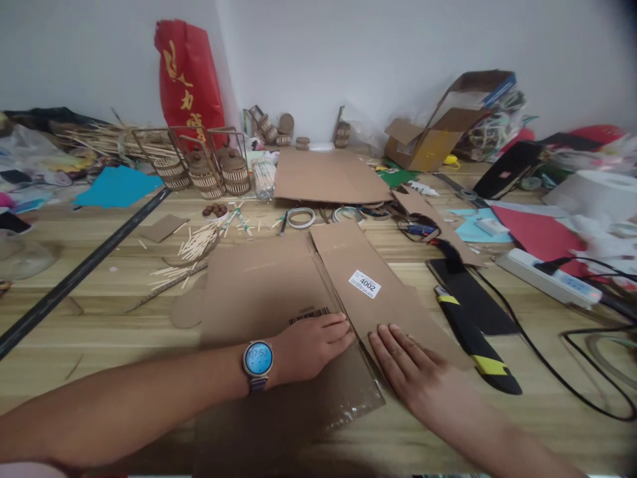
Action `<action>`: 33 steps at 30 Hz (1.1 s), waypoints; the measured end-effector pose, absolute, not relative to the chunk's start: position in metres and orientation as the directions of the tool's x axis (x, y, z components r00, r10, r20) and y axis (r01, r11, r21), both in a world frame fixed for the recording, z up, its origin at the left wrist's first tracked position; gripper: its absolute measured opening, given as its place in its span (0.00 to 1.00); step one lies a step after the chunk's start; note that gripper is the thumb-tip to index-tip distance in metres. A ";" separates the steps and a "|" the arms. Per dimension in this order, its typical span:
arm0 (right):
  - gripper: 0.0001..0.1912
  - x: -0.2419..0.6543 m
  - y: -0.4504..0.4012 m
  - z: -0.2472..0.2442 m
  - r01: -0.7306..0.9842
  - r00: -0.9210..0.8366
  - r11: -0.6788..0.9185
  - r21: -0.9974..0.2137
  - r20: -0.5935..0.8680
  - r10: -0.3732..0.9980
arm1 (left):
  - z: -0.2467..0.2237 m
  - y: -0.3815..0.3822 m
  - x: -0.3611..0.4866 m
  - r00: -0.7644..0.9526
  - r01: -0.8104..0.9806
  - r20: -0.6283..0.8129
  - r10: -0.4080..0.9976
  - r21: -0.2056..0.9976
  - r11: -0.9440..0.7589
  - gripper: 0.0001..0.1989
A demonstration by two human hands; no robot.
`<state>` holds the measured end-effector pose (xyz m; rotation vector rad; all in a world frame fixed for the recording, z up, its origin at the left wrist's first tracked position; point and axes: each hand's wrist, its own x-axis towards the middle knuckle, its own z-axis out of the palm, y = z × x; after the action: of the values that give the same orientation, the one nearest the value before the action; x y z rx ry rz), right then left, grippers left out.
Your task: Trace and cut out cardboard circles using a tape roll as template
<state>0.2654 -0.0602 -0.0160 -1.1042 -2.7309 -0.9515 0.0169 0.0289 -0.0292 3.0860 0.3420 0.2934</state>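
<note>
A large brown cardboard sheet [253, 285] lies on the wooden table in front of me, with a printed barcode and clear tape along its right edge. My left hand [318, 342], with a watch on the wrist, rests on it; the fingers are bent together at the taped edge, and the thumb is hidden. Beside that edge runs a narrower cardboard piece [348, 255] carrying a white label marked 4002. My right hand [411, 365] lies flat on its near part, fingers stretched out. A black and yellow utility knife [475, 342] lies to the right.
Another cardboard sheet [328, 174] lies farther back. Small stick-built baskets [204, 176] and a red bag [192, 79] stand back left. Thin wooden sticks [199, 242] are scattered on the left. A white power strip [547, 279] with black cables occupies the right, near an open box [428, 143].
</note>
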 end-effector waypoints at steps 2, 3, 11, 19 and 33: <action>0.23 0.265 -0.059 -0.012 0.640 -0.753 0.574 0.511 0.271 0.599 | -0.028 0.029 0.017 0.960 0.217 0.177 0.219 0.032 -0.976 0.20; 0.23 0.265 -0.059 -0.010 0.638 -0.758 0.582 0.504 0.275 0.592 | -0.028 0.029 0.017 0.960 0.217 0.173 0.218 0.027 -0.976 0.20; 0.23 0.266 -0.052 0.006 0.604 -0.792 0.647 0.465 0.258 0.554 | -0.027 0.031 0.019 0.965 0.205 0.167 0.202 -0.001 -0.979 0.19; 0.23 0.263 -0.055 0.001 0.671 -0.741 0.627 0.395 0.325 0.588 | -0.026 0.027 0.018 0.952 0.229 0.210 0.222 -0.006 -0.974 0.20; 0.33 0.221 -0.023 0.044 0.945 -0.232 0.291 0.149 -0.325 0.917 | -0.027 0.026 0.018 0.937 0.259 0.228 0.264 0.053 -0.965 0.19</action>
<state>0.2212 -0.0234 0.0444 -2.1109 -2.7857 0.1396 0.0179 0.0262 -0.0271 3.0704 0.4141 0.3657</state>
